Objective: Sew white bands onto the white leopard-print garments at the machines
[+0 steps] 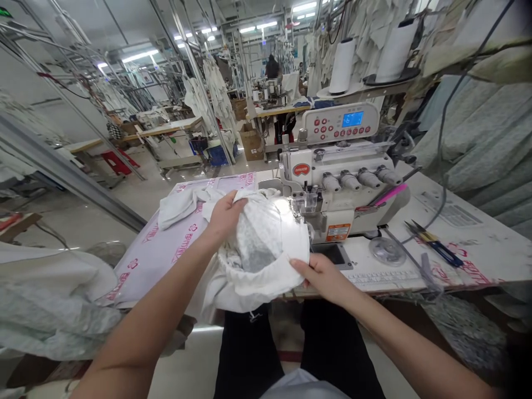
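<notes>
A pale, faintly patterned garment [257,238] lies bunched at the front of the overlock sewing machine [344,172], its round opening facing up toward me. The garment's right edge is close by the machine's lit needle area; whether it sits under the presser foot I cannot tell. My left hand [226,213] grips the cloth at the far left of the opening, fingers closed on it. Near the table's front edge, my right hand [322,274] pinches the white band of the same garment between thumb and fingers. Part of the garment hangs over the table edge.
Snips [436,244] and a clear round disc [387,251] lie right of the machine. Printed lilac sheeting [166,249] covers the table's left part. White thread cones [343,66] stand behind. Piled fabric [54,299] is at the left, and more hangs at the right. A metal post slants past the left side.
</notes>
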`<state>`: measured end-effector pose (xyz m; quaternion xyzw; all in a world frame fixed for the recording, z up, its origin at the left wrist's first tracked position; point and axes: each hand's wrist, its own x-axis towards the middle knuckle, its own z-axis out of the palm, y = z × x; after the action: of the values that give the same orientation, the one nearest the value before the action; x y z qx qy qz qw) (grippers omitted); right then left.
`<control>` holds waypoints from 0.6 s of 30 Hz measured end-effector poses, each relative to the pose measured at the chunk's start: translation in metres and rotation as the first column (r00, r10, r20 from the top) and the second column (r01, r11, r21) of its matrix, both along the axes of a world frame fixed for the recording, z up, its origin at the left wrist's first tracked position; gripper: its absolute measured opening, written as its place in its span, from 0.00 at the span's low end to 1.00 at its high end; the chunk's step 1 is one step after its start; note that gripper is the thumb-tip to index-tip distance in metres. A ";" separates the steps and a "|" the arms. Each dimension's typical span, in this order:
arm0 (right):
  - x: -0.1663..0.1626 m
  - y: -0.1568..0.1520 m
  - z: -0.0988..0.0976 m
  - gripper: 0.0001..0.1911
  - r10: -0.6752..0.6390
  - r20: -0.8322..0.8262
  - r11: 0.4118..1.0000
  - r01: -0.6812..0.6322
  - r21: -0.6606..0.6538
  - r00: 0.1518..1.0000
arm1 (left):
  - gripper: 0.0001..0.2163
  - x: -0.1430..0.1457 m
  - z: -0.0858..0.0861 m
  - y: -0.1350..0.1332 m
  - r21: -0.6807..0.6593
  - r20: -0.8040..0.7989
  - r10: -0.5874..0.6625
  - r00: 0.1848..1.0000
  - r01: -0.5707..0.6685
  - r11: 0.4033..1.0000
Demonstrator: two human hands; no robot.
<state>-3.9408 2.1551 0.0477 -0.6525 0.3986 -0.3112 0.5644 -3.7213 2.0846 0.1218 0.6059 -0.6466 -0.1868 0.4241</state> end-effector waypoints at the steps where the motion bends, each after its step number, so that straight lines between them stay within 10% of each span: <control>1: -0.001 -0.006 0.001 0.22 -0.005 0.000 1.000 0.005 0.005 1.000 | 0.12 -0.004 -0.001 0.007 -0.101 0.095 0.060 0.994 -0.050 0.994; 4: -0.003 -0.018 0.004 0.21 -0.008 0.006 1.000 0.008 0.022 1.000 | 0.10 -0.016 -0.009 0.048 -0.182 0.395 0.001 0.919 0.077 0.980; 7: -0.004 -0.025 0.007 0.22 -0.017 0.030 0.999 0.017 0.028 0.999 | 0.10 -0.021 -0.018 0.092 0.240 0.521 -0.410 0.749 0.332 0.912; 11: 0.000 -0.026 0.009 0.22 -0.057 0.090 0.985 0.041 0.169 0.994 | 0.16 -0.021 -0.008 0.127 0.439 0.457 -0.587 0.668 0.405 0.802; 16: 0.006 0.046 0.008 0.23 -0.041 0.169 0.925 -0.027 0.379 0.985 | 0.11 -0.032 0.004 0.181 0.638 -0.080 -0.914 0.399 0.725 0.260; 18: 0.007 0.095 0.006 0.24 0.123 0.204 0.889 -0.199 0.412 0.971 | 0.05 -0.037 -0.006 0.204 0.600 -0.162 -0.911 0.379 0.771 0.214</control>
<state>-3.9341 2.2504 0.0533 -0.5138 0.3513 -0.2231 0.7502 -3.7587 2.2884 0.1162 0.2665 -0.8195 -0.5061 -0.0357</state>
